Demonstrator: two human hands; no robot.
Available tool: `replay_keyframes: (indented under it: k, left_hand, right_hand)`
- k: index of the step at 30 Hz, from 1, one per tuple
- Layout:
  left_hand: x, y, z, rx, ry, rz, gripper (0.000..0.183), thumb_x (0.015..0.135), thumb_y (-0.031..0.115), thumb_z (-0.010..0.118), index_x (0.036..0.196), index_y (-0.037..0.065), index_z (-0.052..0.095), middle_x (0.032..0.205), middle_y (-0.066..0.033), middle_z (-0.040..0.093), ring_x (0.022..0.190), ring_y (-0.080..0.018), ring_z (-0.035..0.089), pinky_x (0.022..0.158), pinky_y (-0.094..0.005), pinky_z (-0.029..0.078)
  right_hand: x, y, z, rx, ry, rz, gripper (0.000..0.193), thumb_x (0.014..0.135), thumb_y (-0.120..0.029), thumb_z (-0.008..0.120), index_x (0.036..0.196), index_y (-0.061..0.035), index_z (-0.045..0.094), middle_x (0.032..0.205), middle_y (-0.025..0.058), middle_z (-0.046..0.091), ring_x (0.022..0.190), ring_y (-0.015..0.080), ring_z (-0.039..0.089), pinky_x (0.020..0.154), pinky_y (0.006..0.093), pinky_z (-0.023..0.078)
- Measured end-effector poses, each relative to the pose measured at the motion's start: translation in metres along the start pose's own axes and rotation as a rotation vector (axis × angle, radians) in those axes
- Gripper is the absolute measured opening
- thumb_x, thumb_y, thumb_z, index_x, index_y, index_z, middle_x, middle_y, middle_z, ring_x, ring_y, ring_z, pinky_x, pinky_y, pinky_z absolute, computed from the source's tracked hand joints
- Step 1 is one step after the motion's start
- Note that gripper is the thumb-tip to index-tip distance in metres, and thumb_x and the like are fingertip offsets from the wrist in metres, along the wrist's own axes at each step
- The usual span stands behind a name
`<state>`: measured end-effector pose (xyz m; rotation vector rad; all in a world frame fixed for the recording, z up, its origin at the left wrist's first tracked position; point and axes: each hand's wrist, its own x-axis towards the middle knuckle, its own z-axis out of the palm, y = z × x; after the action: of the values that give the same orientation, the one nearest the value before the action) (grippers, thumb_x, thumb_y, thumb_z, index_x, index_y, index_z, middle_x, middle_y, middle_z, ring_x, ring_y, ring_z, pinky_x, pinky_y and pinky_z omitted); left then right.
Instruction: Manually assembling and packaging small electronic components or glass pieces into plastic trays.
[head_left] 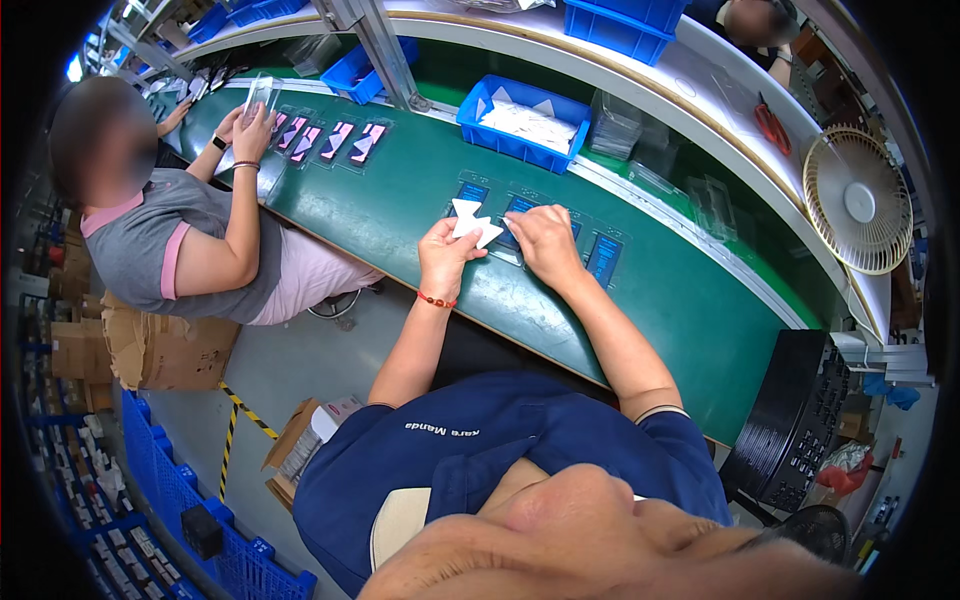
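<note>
My left hand (447,258) is closed on several white paper pieces with pointed corners (474,228), held just above the green bench (660,320). To its right, my right hand (545,242) reaches down with fingers pinched at a transparent plastic tray. A small white bit shows at those fingertips, and the fingers hide most of it. Around my hands lie several transparent trays with dark blue rectangular inserts; one insert (604,258) lies to the right of my right hand, another (471,194) beyond my left hand.
A blue bin (512,148) of white paper pieces stands behind the trays. Stacked transparent trays (615,125) sit beside it. On the left a co-worker (200,230) holds a transparent tray near pink-and-dark packs (336,140). A fan (857,200) and red-handled scissors (770,128) are on the right.
</note>
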<state>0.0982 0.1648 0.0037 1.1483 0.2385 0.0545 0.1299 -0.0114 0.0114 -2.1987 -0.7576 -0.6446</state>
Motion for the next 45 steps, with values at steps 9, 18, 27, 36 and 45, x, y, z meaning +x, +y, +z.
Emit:
replay_keyframes:
  k: [9,18,27,36,45]
  left_hand:
    - [-0.005,-0.009,0.023,-0.048,-0.11,-0.055,0.018,0.088,0.001,0.063,0.105,-0.003,0.058,0.094,-0.0125,0.068,0.08,-0.0171,0.068,0.063,-0.0264,0.059]
    - [-0.011,-0.019,0.044,0.078,-0.173,-0.095,0.017,0.085,0.0,0.068,0.1,-0.003,0.06,0.091,-0.0122,0.069,0.077,-0.016,0.068,0.059,-0.0241,0.057]
    - [0.035,-0.01,0.063,0.526,-0.25,0.454,0.015,0.093,0.01,0.058,0.101,-0.001,0.066,0.087,-0.0097,0.07,0.082,-0.0161,0.069,0.065,-0.0288,0.054]
    - [0.122,0.011,0.079,1.159,-0.007,1.161,0.034,0.086,0.015,0.064,0.115,-0.002,0.059,0.12,-0.0266,0.056,0.108,-0.0417,0.055,0.093,-0.0443,0.046]
    - [0.025,-0.021,0.017,1.614,0.104,0.659,0.062,0.084,0.049,0.062,0.128,0.006,0.054,0.133,-0.03,0.043,0.122,-0.0449,0.038,0.103,-0.0542,0.027]
  right_hand:
    - [-0.014,-0.002,-0.042,0.02,0.19,0.248,0.01,0.075,-0.007,0.072,0.084,-0.0053,0.068,0.077,0.0082,0.067,0.079,0.0241,0.062,0.075,0.0361,0.046]
    - [-0.04,-0.003,-0.054,-0.065,0.045,0.175,0.015,0.08,-0.012,0.071,0.093,-0.0049,0.07,0.083,0.0091,0.068,0.08,0.0219,0.062,0.081,0.0351,0.043]
    - [-0.055,0.015,-0.092,-0.249,0.272,0.221,0.011,0.075,-0.011,0.073,0.083,-0.0048,0.068,0.078,0.005,0.066,0.08,0.0247,0.061,0.077,0.0373,0.045]
    - [-0.084,0.016,-0.101,-0.386,0.005,0.13,0.043,0.068,-0.028,0.079,0.1,-0.0045,0.066,0.108,0.0136,0.06,0.103,0.0311,0.055,0.09,0.0466,0.041]
    - [-0.061,0.002,-0.06,-0.358,-0.414,0.253,0.079,0.08,-0.059,0.062,0.146,-0.0231,0.036,0.15,0.0254,0.025,0.141,0.0455,0.017,0.112,0.0581,0.015]
